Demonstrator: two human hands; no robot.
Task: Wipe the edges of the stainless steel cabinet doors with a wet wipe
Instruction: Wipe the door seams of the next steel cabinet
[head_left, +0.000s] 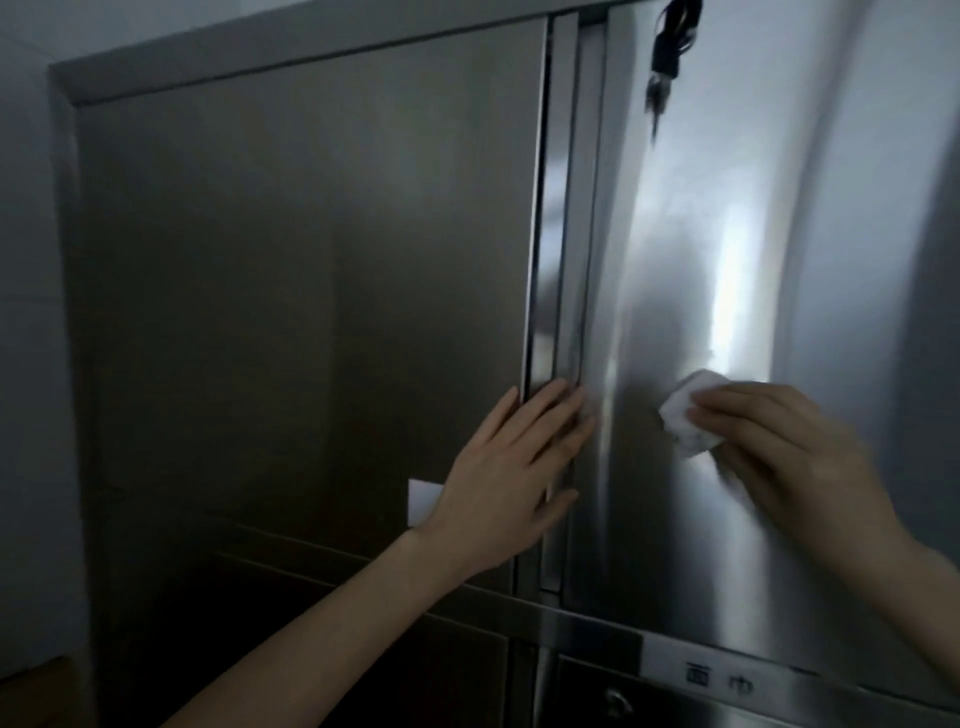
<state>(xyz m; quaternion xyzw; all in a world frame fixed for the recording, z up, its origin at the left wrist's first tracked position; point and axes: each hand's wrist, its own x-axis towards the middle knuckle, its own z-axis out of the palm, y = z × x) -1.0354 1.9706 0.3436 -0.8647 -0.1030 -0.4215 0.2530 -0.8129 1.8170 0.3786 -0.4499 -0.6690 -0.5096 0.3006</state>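
The left hand (511, 473) lies flat and open against the stainless steel cabinet, fingers (545, 415) spread a little and pointing up and to the right. It clasps nothing. Its fingertips reach across the vertical seam where the left door (311, 312) meets the narrow centre strip (569, 234), and the thumb rests lower down on the same seam. The palm covers the lower right corner of the left door, partly hiding a small white label (423, 501) stuck there.

The right hand (789, 457) presses a folded white wet wipe (844, 415) against the face of the right door (727, 260), low on the panel and somewhat to the right of the centre strip. The fingers are closed down over the wipe, pinning it to the metal, with the wipe's left part sticking out beyond the fingertips (the hand is motion-blurred, so the exact finger placement is hard to read). The wipe sits on the flat of the door, apart from its edge.

A dark bunch of keys (667, 52) hangs near the top of the right door. Below the doors runs a horizontal rail (597, 623) bearing a printed label (717, 680).
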